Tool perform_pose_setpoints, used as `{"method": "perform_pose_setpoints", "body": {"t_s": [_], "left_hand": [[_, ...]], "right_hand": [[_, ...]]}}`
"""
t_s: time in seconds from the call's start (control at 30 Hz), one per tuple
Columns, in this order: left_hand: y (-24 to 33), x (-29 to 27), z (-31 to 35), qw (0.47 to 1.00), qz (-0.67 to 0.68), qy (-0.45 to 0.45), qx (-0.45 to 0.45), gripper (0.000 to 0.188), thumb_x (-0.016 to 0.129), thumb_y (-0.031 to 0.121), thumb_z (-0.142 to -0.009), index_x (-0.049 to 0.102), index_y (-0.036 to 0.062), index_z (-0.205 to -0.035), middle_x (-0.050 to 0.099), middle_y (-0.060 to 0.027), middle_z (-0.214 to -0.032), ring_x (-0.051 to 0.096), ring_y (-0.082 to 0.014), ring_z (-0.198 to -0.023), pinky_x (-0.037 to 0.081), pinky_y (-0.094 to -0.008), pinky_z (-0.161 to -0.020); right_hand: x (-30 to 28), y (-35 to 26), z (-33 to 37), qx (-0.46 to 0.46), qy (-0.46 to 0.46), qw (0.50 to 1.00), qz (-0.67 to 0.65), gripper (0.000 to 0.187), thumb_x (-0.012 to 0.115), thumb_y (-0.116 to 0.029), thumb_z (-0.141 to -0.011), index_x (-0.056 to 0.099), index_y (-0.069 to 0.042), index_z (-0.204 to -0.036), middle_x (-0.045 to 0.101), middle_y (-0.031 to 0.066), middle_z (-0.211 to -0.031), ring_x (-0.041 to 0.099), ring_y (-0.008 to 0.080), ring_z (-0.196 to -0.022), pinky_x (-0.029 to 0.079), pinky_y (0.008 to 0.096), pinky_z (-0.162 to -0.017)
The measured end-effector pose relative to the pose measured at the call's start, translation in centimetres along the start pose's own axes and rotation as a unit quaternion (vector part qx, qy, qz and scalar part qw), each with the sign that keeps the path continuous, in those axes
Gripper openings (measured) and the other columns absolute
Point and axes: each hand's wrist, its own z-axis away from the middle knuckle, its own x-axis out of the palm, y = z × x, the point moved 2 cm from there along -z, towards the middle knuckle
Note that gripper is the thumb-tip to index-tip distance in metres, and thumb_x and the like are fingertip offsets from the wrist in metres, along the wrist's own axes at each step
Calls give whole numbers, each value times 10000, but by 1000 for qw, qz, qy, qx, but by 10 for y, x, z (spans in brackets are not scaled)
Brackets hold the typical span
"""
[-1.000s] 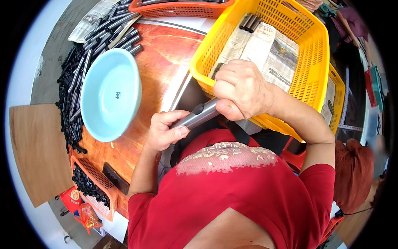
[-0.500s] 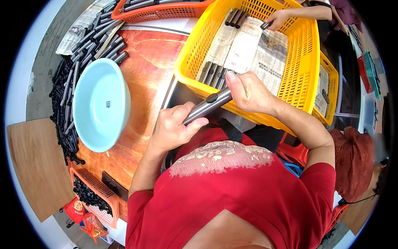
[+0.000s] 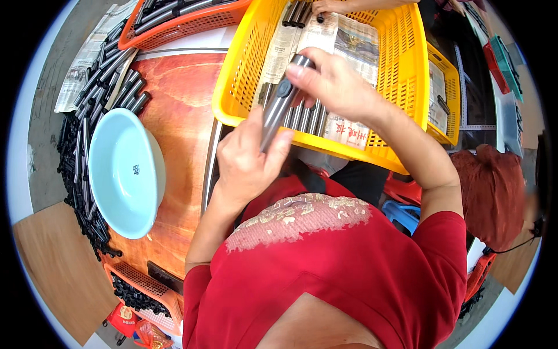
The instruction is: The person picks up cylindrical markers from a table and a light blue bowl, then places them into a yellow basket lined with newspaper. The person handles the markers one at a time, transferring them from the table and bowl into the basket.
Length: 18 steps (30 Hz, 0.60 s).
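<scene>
My left hand [image 3: 249, 152] curls round the lower end of the dark tube [image 3: 276, 113], my right hand [image 3: 325, 78] its upper end, over the rim of the yellow crate [image 3: 349, 151]. I'd keep both grips steady against slipping; printed newspaper [image 3: 346, 134] lines the crate, and the blue basin [image 3: 123, 195] bears a dark mark [image 3: 136, 170].

Shows as a glossy dark-grey tube [image 3: 277, 114] with a black oval button [image 3: 284, 88] — slants up rightward from left hand [image 3: 247, 152] to right hand [image 3: 336, 80], crossing before the yellow basket's [image 3: 349, 152] near rim.
</scene>
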Motion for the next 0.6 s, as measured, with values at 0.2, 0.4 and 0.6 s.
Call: {"method": "perform_pose_setpoints", "body": {"t_s": [0.2, 0.4, 0.6], "left_hand": [[-6, -20, 14, 984, 103, -103, -103, 495, 706, 118, -760, 518, -51, -1185, 572, -178, -970, 592, -247, -801, 503, -339, -699], [-29, -93, 48, 993, -15, -18, -119, 373, 644, -50, -722, 574, -58, -1088, 606, -156, -884, 606, -194, -721, 494, -285, -651], [-43, -209, 93, 932, -114, 267, -216, 223, 552, -83, -829, 589, -84, -1049, 627, -124, -872, 594, -147, -703, 495, -249, -633]], "right_hand": [[-86, 67, -44, 132, -97, 979, 118, 369, 586, -352, -870, 533, 7, -935, 611, 88, -754, 614, 120, -667, 511, 222, -607], [-90, 238, -35, 456, -122, 870, 140, 157, 574, -101, -843, 538, 33, -769, 569, 115, -653, 574, 169, -503, 513, 287, -451], [-66, 314, -17, 488, -79, 858, 139, 227, 570, -183, -859, 575, 0, -724, 580, 113, -651, 604, 199, -530, 524, 334, -453]]}}
